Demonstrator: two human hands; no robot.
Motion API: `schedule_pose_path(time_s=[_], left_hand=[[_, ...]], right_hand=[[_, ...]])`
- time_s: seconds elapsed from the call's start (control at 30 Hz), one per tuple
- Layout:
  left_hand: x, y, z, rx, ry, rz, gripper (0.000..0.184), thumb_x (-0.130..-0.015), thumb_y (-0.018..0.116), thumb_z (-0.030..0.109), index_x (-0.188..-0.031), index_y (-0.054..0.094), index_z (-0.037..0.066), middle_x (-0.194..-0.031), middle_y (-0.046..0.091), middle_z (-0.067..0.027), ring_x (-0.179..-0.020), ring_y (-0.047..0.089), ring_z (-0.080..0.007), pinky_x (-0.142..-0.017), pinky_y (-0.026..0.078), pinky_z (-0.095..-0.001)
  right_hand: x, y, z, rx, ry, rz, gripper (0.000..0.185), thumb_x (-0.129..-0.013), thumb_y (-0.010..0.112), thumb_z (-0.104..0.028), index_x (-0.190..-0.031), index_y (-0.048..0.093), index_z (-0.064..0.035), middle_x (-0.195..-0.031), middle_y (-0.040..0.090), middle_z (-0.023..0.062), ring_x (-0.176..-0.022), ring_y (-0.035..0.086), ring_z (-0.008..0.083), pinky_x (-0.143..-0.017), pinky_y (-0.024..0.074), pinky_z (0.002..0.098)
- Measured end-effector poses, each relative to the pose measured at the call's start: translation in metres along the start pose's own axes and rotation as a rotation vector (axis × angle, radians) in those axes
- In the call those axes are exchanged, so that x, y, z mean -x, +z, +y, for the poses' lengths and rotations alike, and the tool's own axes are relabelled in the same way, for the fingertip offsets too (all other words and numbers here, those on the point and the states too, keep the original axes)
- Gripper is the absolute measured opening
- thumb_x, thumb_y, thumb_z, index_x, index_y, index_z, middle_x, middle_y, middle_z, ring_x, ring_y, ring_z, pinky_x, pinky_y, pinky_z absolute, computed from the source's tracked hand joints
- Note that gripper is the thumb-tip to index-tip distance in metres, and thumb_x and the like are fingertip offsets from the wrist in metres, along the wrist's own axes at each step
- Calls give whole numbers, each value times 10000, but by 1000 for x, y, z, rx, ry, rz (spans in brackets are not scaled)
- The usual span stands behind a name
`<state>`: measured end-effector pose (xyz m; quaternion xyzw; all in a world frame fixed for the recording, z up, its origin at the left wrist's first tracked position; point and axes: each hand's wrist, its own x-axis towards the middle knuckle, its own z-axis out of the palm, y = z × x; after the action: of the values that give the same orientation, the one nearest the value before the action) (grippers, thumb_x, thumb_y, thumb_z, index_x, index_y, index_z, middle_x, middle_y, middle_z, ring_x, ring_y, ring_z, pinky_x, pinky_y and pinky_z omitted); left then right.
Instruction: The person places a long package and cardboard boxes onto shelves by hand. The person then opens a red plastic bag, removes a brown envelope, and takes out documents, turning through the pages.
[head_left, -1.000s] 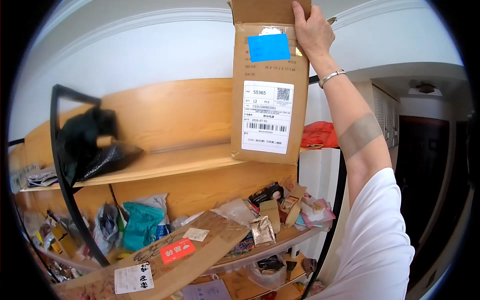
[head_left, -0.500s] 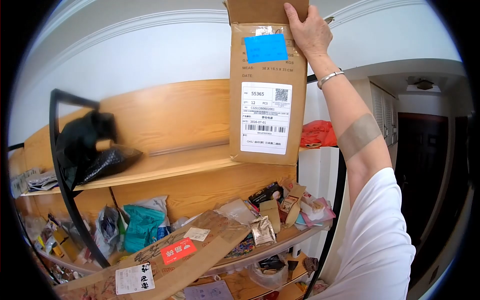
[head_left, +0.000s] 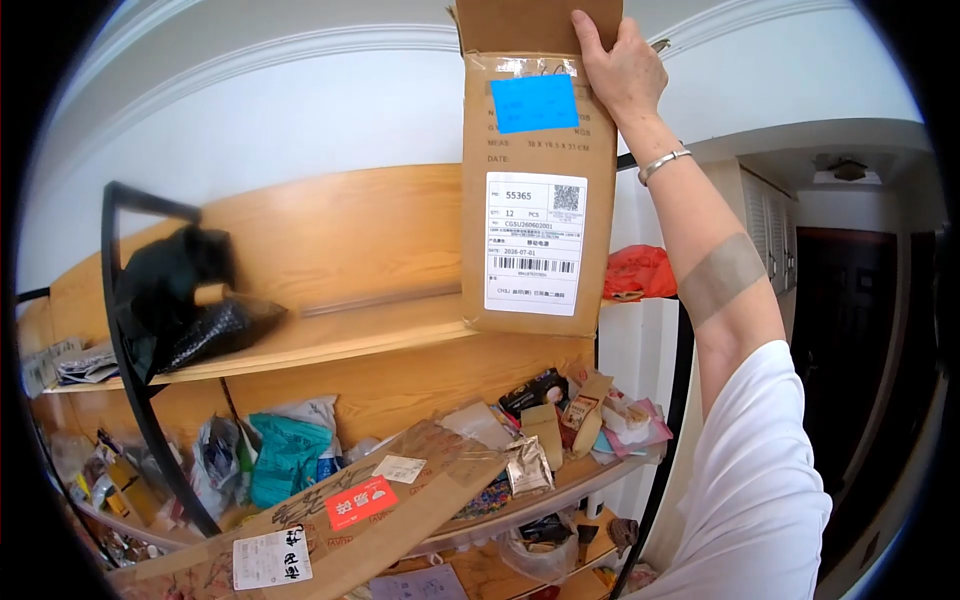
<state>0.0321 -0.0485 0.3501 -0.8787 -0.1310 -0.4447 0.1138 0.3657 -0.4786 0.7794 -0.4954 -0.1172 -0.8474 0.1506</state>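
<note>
My right hand (head_left: 625, 70) grips the upper right edge of a tall brown cardboard box (head_left: 475, 240), thumb on the near side. The box is upright in front of the upper wooden shelf (head_left: 380, 330), its top flap raised. A blue sticker (head_left: 535, 103) and a white printed label (head_left: 536, 244) are on its face. My left hand is out of the frame. Below, a long flat cardboard piece (head_left: 420, 510) with a red sticker (head_left: 361, 501) slants across the lower left.
A black bag (head_left: 185, 290) lies on the upper shelf at left, a red cloth (head_left: 640, 273) at right. The lower shelf holds a teal bag (head_left: 288, 455), a silver packet (head_left: 529, 466) and several small packages. Black metal posts (head_left: 150, 400) frame the shelving.
The box shifted slightly left, then a little down and right, still in my right hand. The shelves and the long cardboard also shifted slightly in view.
</note>
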Motion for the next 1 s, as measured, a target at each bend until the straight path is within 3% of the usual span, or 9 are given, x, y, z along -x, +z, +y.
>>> schedule_pose_path(time_s=[0.13, 0.4, 0.43, 0.5, 0.77, 0.87, 0.93, 0.97, 1.0], left_hand=[[2, 2, -3, -7, -7, 4, 614, -633, 596, -9, -1232, 529, 106, -1201, 549, -140, -1049, 549, -349, -851, 469, -408], [2, -8, -7, 7, -2, -31, 646, -614, 611, -35, -1237, 527, 112, -1229, 540, -123, -1062, 549, -334, -842, 475, -388], [-3, -13, -7, 23, 10, -31, 645, -618, 615, -36, -1239, 527, 116, -1231, 541, -120, -1064, 548, -331, -843, 475, -381], [-8, -20, -7, 48, -3, -19, 627, -650, 611, -55, -1246, 520, 118, -1221, 550, -120, -1070, 548, -323, -857, 469, -368], [-35, -50, -4, 40, 16, -1, 543, -708, 674, 1, -1220, 543, 125, -1192, 575, -99, -1042, 573, -296, -836, 485, -353], [-46, -51, 6, -22, -63, -8, 472, -621, 658, 51, -1090, 629, 96, -1078, 617, -166, -1015, 584, -341, -894, 451, -415], [-58, -49, 20, 28, 16, 23, 468, -621, 637, 15, -1085, 626, 75, -1066, 621, -160, -963, 604, -332, -834, 486, -392], [-58, -43, 21, 34, 18, 20, 468, -621, 637, 15, -1085, 626, 75, -1066, 621, -160, -963, 604, -332, -834, 486, -392], [-57, -36, 19, 24, 41, 35, 474, -615, 620, 1, -1084, 625, 68, -1066, 620, -163, -959, 603, -338, -829, 488, -391]], right_hand=[[0, 0, 2, 7, 6, 27, 657, -815, 423, -666, -822, 585, -29, -659, 632, 147, -653, 635, 322, -606, 491, 418], [-3, -1, 11, 11, 21, 74, 676, -818, 423, -653, -820, 573, 7, -732, 638, 212, -716, 631, 375, -648, 471, 470], [-4, -3, 14, 11, 133, 4, 711, -812, 445, -659, -901, 623, 23, -845, 652, 225, -849, 629, 353, -744, 469, 431], [-4, -13, 17, -119, 68, 172, 502, -859, 500, -483, -1026, 596, -19, -888, 627, 244, -863, 589, 418, -762, 458, 457], [-25, -57, 84, -362, 22, 245, 461, -871, 556, -402, -1000, 604, 38, -868, 648, 179, -776, 589, 257, -712, 457, 353], [-24, -84, 77, -526, 72, 165, 446, -873, 555, -385, -992, 605, 42, -807, 628, 140, -712, 539, 192, -652, 444, 339], [-35, -91, 97, -403, -229, 321, 540, -886, 557, -391, -865, 608, 147, -746, 616, 301, -610, 613, 253, -553, 500, 386], [-42, -96, 111, -400, -233, 316, 540, -886, 557, -391, -865, 608, 147, -746, 616, 301, -610, 613, 253, -553, 500, 386], [-49, -102, 127, -252, -98, 284, 631, -843, 513, -532, -894, 633, 86, -825, 641, 239, -752, 620, 261, -682, 478, 363]])
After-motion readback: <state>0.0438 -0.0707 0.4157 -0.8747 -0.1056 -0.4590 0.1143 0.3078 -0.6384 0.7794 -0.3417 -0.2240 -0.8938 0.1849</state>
